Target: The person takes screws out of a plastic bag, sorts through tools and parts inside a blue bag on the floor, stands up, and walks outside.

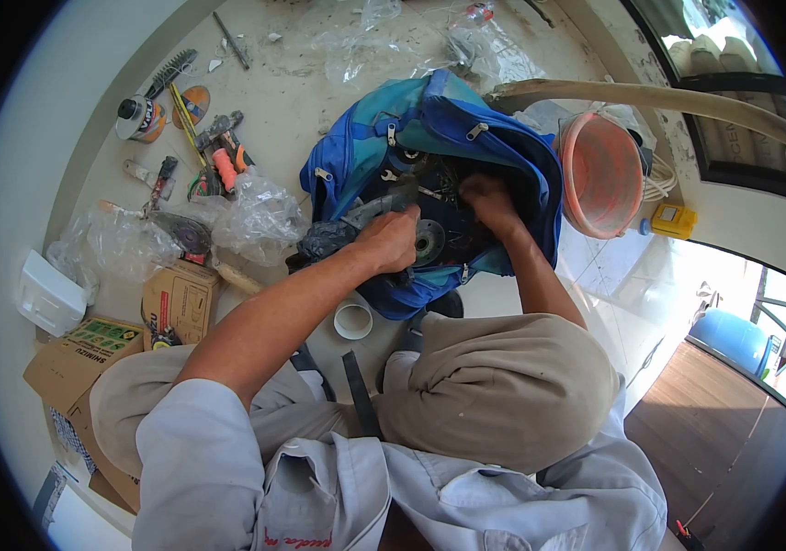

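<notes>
A blue and teal bag (448,101) lies unzipped on the floor in front of my knees. Inside it show wrenches (430,192), a round disc (428,241) and other dark tools. My left hand (391,237) is closed at the bag's left side, round a dark, dusty object whose shape I cannot make out. Black plastic (327,239) bunches just left of that hand. Deeper in the bag, on its right side, is my right hand (487,200), with its fingers bent down among the contents; their tips are hidden.
An orange bucket (601,174) stands right of the bag, near a yellow case (673,220). Tools, clear plastic (260,216) and a can (140,119) lie to the left. Cardboard boxes (181,298) are at lower left. A white roll (352,320) sits near my feet.
</notes>
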The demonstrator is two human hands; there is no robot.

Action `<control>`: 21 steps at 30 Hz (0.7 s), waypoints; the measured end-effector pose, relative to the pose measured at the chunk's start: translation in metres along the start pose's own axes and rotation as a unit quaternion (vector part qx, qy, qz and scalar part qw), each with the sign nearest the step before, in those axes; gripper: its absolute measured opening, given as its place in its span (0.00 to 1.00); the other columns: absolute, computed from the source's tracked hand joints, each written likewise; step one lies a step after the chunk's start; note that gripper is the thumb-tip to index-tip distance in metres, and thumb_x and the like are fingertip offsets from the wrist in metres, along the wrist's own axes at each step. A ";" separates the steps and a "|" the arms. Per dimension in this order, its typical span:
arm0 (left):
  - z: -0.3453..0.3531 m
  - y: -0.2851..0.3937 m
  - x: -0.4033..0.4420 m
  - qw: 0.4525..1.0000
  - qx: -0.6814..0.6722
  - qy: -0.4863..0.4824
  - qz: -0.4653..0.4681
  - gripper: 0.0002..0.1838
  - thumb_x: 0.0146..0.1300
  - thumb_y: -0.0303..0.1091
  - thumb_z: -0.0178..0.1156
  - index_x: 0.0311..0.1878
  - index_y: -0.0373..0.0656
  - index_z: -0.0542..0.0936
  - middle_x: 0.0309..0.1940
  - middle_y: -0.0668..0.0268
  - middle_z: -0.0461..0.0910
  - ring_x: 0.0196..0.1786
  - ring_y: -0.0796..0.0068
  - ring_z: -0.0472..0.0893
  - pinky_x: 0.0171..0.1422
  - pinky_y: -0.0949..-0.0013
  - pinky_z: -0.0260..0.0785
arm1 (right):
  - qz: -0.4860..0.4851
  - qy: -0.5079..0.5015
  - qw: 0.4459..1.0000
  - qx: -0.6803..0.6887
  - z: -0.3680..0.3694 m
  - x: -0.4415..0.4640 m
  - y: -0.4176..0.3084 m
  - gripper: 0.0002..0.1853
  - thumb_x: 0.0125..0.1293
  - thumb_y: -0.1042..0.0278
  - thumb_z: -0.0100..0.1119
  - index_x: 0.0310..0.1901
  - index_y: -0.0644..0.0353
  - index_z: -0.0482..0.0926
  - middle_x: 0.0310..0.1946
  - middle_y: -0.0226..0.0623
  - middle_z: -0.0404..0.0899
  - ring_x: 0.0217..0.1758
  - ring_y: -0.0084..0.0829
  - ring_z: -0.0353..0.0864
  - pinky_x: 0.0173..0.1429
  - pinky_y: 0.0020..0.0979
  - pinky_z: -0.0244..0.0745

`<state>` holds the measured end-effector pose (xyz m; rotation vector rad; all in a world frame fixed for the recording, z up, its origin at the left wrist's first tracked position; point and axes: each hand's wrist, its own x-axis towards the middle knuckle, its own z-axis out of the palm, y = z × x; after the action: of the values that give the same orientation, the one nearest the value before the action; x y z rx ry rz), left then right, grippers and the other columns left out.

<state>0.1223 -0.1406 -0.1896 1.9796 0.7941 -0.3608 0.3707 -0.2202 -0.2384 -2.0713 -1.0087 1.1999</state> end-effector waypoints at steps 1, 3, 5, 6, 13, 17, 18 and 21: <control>0.001 0.000 0.000 1.000 0.003 0.013 -0.010 0.25 0.58 0.22 0.57 0.62 0.34 0.71 0.49 0.37 0.82 0.55 0.38 0.82 0.61 0.48 0.75 | -0.078 0.041 0.992 -0.095 0.012 -0.001 0.009 0.10 0.65 0.65 0.64 0.46 0.58 0.85 0.39 0.46 0.87 0.40 0.43 0.85 0.47 0.40 0.80; 0.002 0.000 0.001 0.998 0.027 0.050 0.007 0.26 0.58 0.22 0.58 0.62 0.35 0.71 0.52 0.38 0.80 0.55 0.37 0.82 0.61 0.47 0.75 | -0.138 0.083 0.966 -0.202 0.025 -0.003 0.014 0.11 0.64 0.65 0.65 0.46 0.57 0.85 0.42 0.49 0.87 0.45 0.50 0.86 0.53 0.44 0.80; 0.002 0.000 -0.001 0.996 0.053 0.071 0.009 0.26 0.57 0.23 0.60 0.61 0.36 0.71 0.54 0.40 0.78 0.55 0.36 0.82 0.60 0.46 0.75 | -0.101 0.088 0.964 -0.227 0.032 -0.009 0.009 0.10 0.64 0.66 0.67 0.45 0.57 0.85 0.44 0.52 0.86 0.51 0.54 0.85 0.58 0.45 0.78; 0.000 0.004 -0.003 0.995 0.066 0.074 0.004 0.26 0.57 0.23 0.60 0.62 0.36 0.72 0.56 0.41 0.77 0.56 0.37 0.81 0.60 0.46 0.75 | -0.094 0.088 0.965 -0.227 0.032 -0.008 0.012 0.10 0.64 0.66 0.67 0.45 0.57 0.85 0.43 0.51 0.86 0.50 0.52 0.86 0.57 0.45 0.78; 0.007 0.005 -0.003 0.955 0.162 0.150 0.199 0.25 0.60 0.35 0.67 0.60 0.40 0.76 0.58 0.51 0.76 0.61 0.45 0.78 0.66 0.47 0.72 | -0.004 -0.011 0.996 0.092 0.005 0.001 0.005 0.05 0.61 0.70 0.61 0.36 0.62 0.82 0.34 0.43 0.84 0.35 0.37 0.82 0.43 0.38 0.76; 0.028 0.017 -0.006 0.965 0.076 -0.024 0.251 0.30 0.64 0.43 0.66 0.64 0.36 0.74 0.63 0.49 0.75 0.64 0.44 0.77 0.70 0.49 0.68 | 0.054 -0.072 0.940 0.330 0.001 -0.007 -0.008 0.04 0.59 0.72 0.57 0.34 0.61 0.77 0.29 0.36 0.78 0.29 0.30 0.74 0.34 0.34 0.70; 0.034 0.022 -0.009 0.967 0.069 -0.080 0.232 0.32 0.64 0.43 0.66 0.67 0.35 0.72 0.65 0.48 0.75 0.65 0.44 0.76 0.71 0.50 0.68 | 0.055 -0.090 0.926 0.362 0.001 -0.006 -0.007 0.04 0.59 0.71 0.57 0.35 0.60 0.77 0.30 0.36 0.79 0.29 0.30 0.74 0.34 0.34 0.70; 0.048 0.027 -0.023 0.963 0.103 -0.145 0.202 0.40 0.64 0.43 0.66 0.73 0.31 0.65 0.70 0.44 0.70 0.70 0.45 0.74 0.74 0.52 0.66 | 0.071 -0.121 0.893 0.428 -0.007 -0.004 -0.002 0.06 0.60 0.69 0.60 0.37 0.59 0.78 0.32 0.36 0.80 0.28 0.31 0.74 0.35 0.35 0.71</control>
<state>0.1262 -0.2000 -0.1846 2.1574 0.1620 -0.4880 0.3751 -0.2225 -0.2317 -1.3187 -0.2952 1.6253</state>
